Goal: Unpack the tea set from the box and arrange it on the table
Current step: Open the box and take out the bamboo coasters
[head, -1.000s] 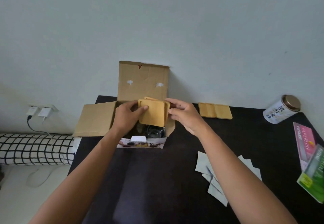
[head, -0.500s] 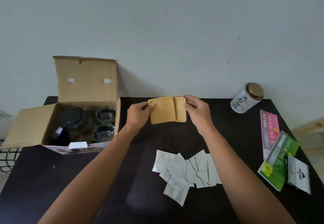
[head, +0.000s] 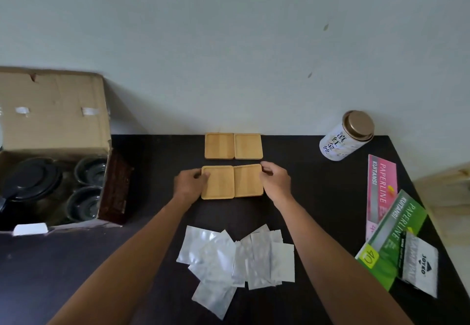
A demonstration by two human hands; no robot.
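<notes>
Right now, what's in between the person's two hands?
Two wooden coasters, side by side and touching: the left hand is at the left coaster, the right hand at the right coaster. The head view shows this.

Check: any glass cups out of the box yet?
No, both visible cups sit inside the cardboard box; only wooden coasters are out.

Two bare forearms come in from the lower edge of the view, and no sleeve covers them up to that edge. The left hand [head: 189, 187] and the right hand [head: 276, 183] carry no glove, ring, watch or bracelet. The fingers are short, and their nails are too small to judge.
</notes>
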